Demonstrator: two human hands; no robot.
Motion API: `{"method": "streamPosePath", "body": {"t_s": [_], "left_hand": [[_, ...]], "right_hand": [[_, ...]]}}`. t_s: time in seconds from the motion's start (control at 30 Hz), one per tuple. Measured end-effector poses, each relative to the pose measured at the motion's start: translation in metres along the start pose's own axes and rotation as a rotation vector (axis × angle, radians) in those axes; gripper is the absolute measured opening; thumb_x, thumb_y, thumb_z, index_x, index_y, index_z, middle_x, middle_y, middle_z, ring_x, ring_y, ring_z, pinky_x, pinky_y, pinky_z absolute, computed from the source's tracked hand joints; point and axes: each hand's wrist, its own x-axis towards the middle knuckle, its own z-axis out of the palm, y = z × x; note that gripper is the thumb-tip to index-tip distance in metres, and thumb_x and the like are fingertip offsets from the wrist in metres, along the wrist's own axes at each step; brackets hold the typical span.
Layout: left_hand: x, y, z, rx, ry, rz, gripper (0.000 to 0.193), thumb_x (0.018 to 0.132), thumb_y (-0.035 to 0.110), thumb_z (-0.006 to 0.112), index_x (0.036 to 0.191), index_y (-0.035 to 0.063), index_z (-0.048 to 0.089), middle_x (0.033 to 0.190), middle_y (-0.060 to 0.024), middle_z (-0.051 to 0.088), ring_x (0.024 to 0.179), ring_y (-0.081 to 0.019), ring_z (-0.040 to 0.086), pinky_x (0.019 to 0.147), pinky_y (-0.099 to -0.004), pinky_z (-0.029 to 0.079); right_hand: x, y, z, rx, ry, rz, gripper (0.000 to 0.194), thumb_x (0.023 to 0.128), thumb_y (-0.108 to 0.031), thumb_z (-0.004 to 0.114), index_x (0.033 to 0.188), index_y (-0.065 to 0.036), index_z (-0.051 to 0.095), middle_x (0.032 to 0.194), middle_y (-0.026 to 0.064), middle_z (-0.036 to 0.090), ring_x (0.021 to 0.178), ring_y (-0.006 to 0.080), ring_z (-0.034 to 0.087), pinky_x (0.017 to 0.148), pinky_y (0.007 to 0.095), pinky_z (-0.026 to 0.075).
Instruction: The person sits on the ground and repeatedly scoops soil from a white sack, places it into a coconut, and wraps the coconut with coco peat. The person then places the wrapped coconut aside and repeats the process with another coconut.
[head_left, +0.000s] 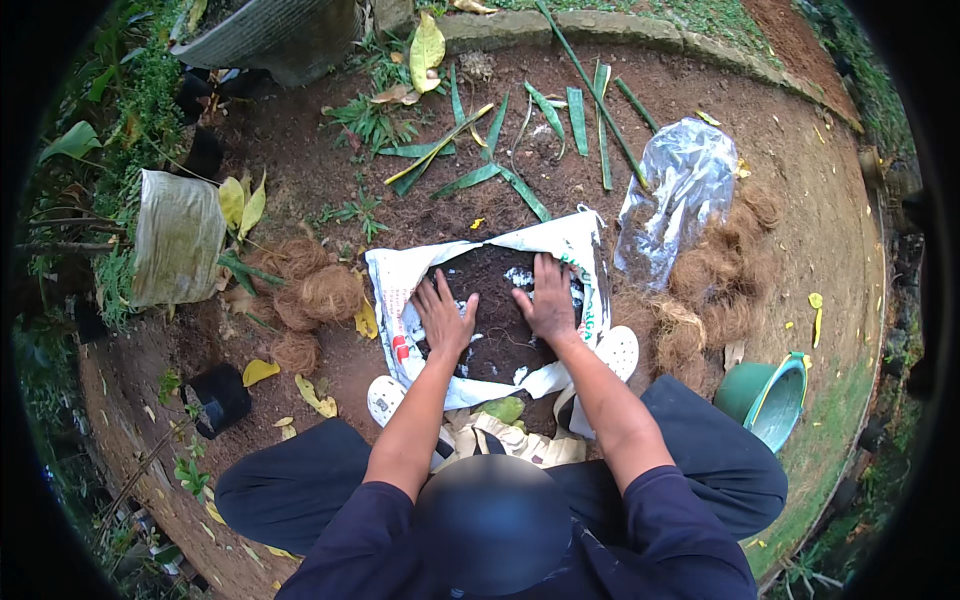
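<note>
An opened white plastic sack (397, 274) lies flat on the ground between my shoes, its upper face parted into a wide opening. Dark soil (499, 300) mixed with white material fills the opening, with a few fibres on top. My left hand (445, 315) rests palm down at the left side of the opening, fingers apart. Opposite it, my right hand (549, 301) lies palm down on the right side, fingertips close to the sack's upper edge. Neither hand grips anything. The sack bears printed writing along both sides.
Brown coconut fibre lies in a left clump (322, 292) and a right heap (720, 277), beside a clear plastic bag (679, 187). A green bucket (750, 394) lies tipped at right. Cut green leaves (480, 176) are scattered beyond the sack. A black pot (217, 401) stands at left.
</note>
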Motion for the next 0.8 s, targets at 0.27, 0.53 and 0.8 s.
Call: {"method": "streamPosePath", "body": {"t_s": [0.27,0.53,0.8], "left_hand": [[0.011,0.019,0.020,-0.222,-0.006,0.400,0.064,0.091,0.034,0.061,0.139,-0.0039,0.042,0.146,-0.0307,0.036,0.144,-0.0467,0.024,0.120,-0.0570,0.017],[-0.038,-0.004,-0.041,-0.039,-0.273,0.662,0.080,0.078,0.044,0.076,0.144,0.0109,0.045,0.149,-0.0180,0.040,0.141,-0.0380,0.034,0.116,-0.0561,0.027],[-0.053,0.019,-0.034,-0.074,-0.334,0.473,0.083,0.071,0.029,0.084,0.144,0.0144,0.046,0.142,-0.0142,0.046,0.127,-0.0358,0.047,0.098,-0.0478,0.048]], "right_hand": [[0.033,-0.015,0.020,0.193,-0.025,-0.339,0.056,0.097,-0.028,0.055,0.140,0.006,0.045,0.146,0.0252,0.044,0.141,0.0416,0.035,0.118,0.0515,0.026],[-0.024,0.008,-0.038,0.053,-0.396,-0.550,0.081,0.090,-0.053,0.060,0.144,0.003,0.040,0.150,0.0230,0.040,0.143,0.0391,0.034,0.118,0.0493,0.029],[-0.037,-0.012,-0.027,-0.025,-0.347,-0.488,0.067,0.082,-0.023,0.072,0.138,0.002,0.046,0.142,0.0194,0.050,0.132,0.0332,0.048,0.107,0.0401,0.044]]}}
